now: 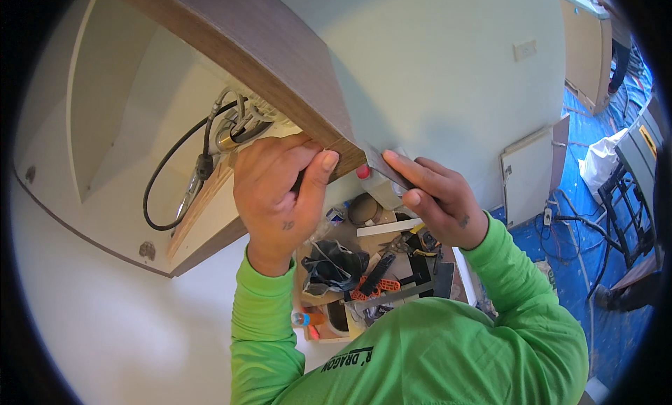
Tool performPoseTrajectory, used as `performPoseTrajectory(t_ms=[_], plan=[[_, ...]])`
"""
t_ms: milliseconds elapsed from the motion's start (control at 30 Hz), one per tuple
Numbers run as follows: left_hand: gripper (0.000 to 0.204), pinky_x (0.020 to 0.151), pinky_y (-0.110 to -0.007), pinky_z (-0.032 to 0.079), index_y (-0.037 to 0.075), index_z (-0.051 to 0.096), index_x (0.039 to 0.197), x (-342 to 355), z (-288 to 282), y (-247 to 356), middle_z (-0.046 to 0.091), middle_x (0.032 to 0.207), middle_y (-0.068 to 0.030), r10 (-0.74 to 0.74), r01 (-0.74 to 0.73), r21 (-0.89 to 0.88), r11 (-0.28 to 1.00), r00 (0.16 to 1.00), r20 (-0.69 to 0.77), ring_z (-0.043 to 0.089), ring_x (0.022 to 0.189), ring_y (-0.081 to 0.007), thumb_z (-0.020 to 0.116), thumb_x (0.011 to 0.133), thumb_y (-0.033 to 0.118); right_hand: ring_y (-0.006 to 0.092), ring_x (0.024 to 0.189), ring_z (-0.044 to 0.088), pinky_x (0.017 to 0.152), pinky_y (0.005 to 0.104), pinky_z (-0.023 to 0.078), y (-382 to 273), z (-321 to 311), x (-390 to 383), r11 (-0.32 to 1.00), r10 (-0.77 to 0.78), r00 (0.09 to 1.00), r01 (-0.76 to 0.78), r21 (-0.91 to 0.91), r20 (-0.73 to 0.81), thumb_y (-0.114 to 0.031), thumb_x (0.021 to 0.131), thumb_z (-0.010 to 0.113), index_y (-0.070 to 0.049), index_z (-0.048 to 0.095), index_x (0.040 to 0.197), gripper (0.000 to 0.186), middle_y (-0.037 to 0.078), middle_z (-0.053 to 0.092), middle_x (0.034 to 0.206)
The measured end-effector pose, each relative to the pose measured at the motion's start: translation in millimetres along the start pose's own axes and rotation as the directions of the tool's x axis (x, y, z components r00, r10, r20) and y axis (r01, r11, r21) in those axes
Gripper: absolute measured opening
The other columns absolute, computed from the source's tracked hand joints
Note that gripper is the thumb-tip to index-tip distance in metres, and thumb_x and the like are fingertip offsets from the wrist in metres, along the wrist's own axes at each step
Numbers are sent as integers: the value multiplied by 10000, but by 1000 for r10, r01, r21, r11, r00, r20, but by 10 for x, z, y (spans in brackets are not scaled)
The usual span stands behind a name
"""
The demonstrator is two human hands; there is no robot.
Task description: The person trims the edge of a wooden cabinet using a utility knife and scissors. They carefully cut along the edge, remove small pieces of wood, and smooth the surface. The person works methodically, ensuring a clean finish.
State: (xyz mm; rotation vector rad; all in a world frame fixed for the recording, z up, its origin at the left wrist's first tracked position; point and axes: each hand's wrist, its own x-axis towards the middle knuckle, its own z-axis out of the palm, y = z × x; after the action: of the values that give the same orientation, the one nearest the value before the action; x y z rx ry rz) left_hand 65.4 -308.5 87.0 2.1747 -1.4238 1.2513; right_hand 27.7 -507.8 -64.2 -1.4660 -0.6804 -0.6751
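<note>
A brown wood-grain cabinet panel runs down from the top and ends in a corner between my hands. My left hand is closed around the panel's lower edge, its thumb up beside the corner. My right hand pinches a thin, flat, dark grey piece between thumb and fingers. That piece lies against the end of the panel; its exact kind cannot be made out. Left of my left hand, inside the cabinet, a black hose and metal fittings hang among bundled pale cords.
Below my hands, a work surface holds a black plastic bag, pliers, an orange tool and a bottle with an orange body. A pale board leans at the right. Blue sheeting covers the floor; another person's leg shows.
</note>
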Motion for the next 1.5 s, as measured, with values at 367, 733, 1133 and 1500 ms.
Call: performPoseTrajectory(t_ms=[367, 733, 1133, 1500], plan=[[127, 740, -363, 466, 35, 698, 857, -52, 31, -8, 722, 864, -86, -34, 34, -11, 999, 999, 10, 623, 771, -253, 808, 858, 100, 211, 705, 522, 672, 338, 464, -63, -109, -133, 1000, 22, 999, -22, -12, 33, -104, 1020, 621, -96, 537, 1504, 491, 94, 551, 831], [136, 747, -363, 469, 29, 690, 853, -41, 41, -2, 724, 877, -88, -23, 23, -9, 1000, 1000, 1, 625, 779, -251, 807, 861, 97, 178, 681, 468, 621, 319, 408, -35, -123, -88, 1000, 1, 1000, -1, -17, 25, -162, 1031, 612, -50, 559, 1476, 463, 90, 527, 830], [128, 743, -360, 464, 35, 695, 853, -35, 42, -1, 721, 866, -83, -29, 29, -31, 999, 1000, 1, 625, 772, -246, 808, 858, 95, 189, 685, 482, 640, 328, 418, -75, -80, 72, 999, -32, 999, 32, -1, 37, -183, 1038, 588, -22, 554, 1472, 463, 99, 539, 844], [126, 761, -357, 460, 36, 710, 865, -19, 17, 23, 735, 877, -82, -24, 24, -7, 1000, 1000, 11, 633, 775, -243, 813, 855, 107, 201, 676, 479, 636, 337, 436, -60, -207, -55, 997, -45, 998, 48, -53, 50, -142, 1013, 638, -79, 558, 1486, 484, 92, 526, 820]])
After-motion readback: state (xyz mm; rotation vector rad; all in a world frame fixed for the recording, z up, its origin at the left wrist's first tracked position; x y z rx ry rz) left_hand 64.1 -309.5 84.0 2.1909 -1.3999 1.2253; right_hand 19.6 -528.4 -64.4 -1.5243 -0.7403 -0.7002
